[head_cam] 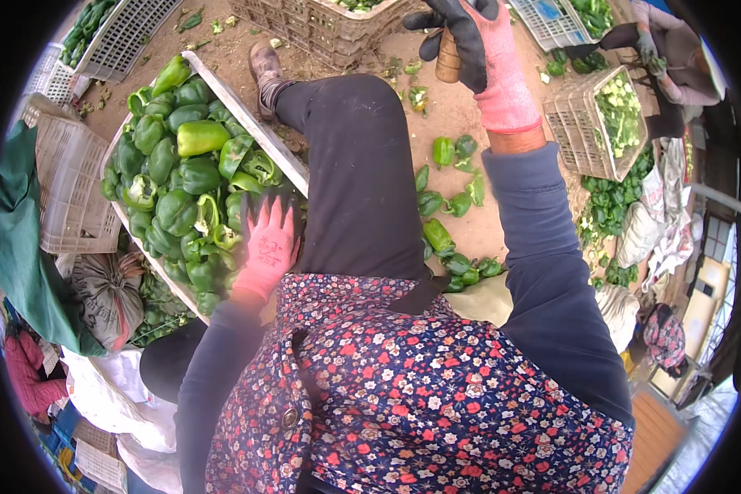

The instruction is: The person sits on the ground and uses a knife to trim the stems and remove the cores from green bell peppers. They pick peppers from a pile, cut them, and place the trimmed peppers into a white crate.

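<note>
My left hand (269,244), in a pink glove with dark fingertips, lies with fingers spread on green bell peppers (176,212) at the near right side of a full crate (247,120). Some of these peppers are cut open. A paler green pepper (202,138) lies on top of the heap. My right hand (478,55), in a pink and black glove, is raised at the top of the view, closed around a wooden handle (448,58). What the handle belongs to is hidden by the hand or out of view. More peppers (439,236) lie on the ground right of my knee.
Plastic crates stand ahead (327,31), at the left (74,185) and at the right, where one holds pale green pieces (617,117). A co-worker (673,55) sits at the upper right. Sacks (642,234) and piled peppers (617,191) are at the right, a tied sack (108,296) at the left.
</note>
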A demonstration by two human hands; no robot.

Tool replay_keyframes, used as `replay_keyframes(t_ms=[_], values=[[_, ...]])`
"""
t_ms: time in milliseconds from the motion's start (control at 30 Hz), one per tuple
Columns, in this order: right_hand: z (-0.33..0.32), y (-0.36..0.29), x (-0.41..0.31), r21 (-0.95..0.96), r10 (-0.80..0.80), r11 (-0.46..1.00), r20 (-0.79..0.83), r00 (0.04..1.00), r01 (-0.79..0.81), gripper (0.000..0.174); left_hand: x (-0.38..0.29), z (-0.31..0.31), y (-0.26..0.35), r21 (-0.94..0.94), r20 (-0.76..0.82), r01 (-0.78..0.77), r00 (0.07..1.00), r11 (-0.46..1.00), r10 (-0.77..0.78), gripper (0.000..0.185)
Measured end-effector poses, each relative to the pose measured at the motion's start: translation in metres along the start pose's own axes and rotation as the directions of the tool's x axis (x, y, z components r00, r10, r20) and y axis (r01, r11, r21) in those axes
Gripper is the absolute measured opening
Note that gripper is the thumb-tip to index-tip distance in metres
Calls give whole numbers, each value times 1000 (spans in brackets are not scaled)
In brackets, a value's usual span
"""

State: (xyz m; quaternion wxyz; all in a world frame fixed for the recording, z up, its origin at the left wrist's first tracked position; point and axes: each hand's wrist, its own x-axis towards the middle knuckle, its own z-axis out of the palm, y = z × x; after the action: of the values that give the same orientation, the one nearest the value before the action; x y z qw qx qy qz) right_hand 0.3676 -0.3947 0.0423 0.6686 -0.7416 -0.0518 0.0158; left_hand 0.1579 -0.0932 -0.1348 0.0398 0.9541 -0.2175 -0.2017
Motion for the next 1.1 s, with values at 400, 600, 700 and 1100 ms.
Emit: replay_keyframes(t_ms=[400, 600, 700, 1100], values=[[-54, 348, -222, -598, 665, 109, -550, 505, -794, 74, -8, -6, -1, -417, -133, -24, 991, 909, -35, 57], [-43, 377, -245, -589, 682, 23, -582, 443, -808, 86, -42, -71, 13, -400, -431, 105, 855, 910, -288, 41], [-53, 331, -234, -343, 695, 387, -501, 516, -856, 81, -36, -114, 31, -876, -282, 89, 704, 474, -652, 34], [59, -2, -103, -288, -180, 908, 387, 904, 304, 95, 10, -205, 51, -975, -143, -178, 962, -136, -234, 50]])
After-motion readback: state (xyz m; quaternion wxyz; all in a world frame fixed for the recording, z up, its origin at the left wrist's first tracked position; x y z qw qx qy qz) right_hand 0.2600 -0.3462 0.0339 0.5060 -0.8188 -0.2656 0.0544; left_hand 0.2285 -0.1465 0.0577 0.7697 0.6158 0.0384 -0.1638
